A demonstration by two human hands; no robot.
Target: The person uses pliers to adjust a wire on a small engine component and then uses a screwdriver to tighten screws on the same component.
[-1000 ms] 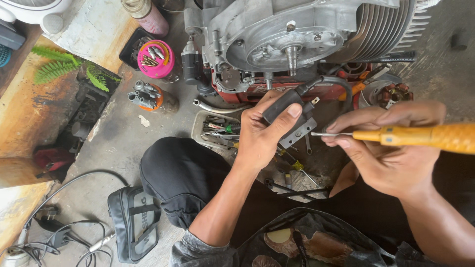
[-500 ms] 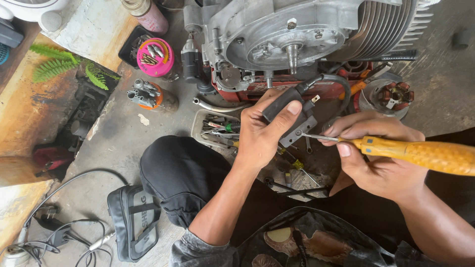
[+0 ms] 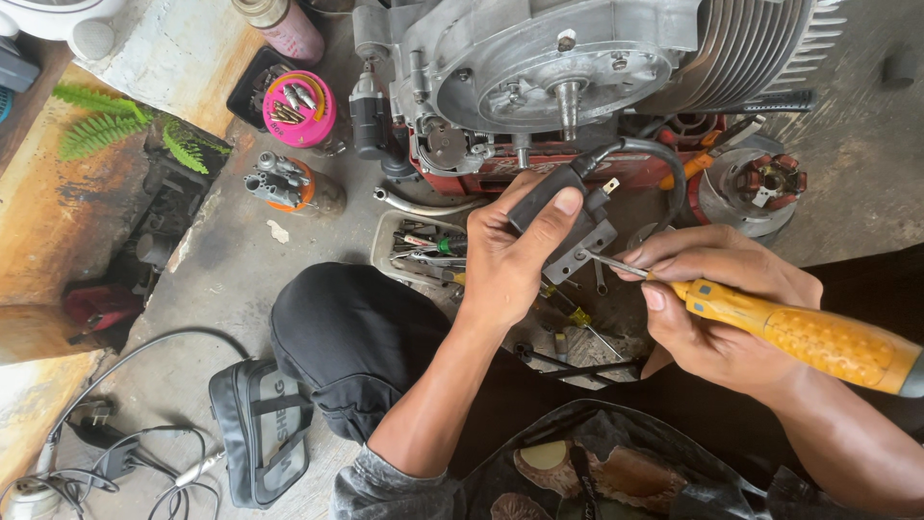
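The black ignition coil (image 3: 558, 217) is held up in front of the grey engine (image 3: 577, 67), gripped by the left hand (image 3: 510, 260) with the thumb on top. Just right of it, the right hand (image 3: 717, 308) is closed around a yellow-handled screwdriver (image 3: 789, 332), whose tip touches the coil's metal bracket. A tray of tools (image 3: 423, 250) lies below.

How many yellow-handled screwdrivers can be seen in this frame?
2: a large yellow-handled screwdriver in the right hand, and a small one lying in the tool tray under the left hand. More may be hidden.
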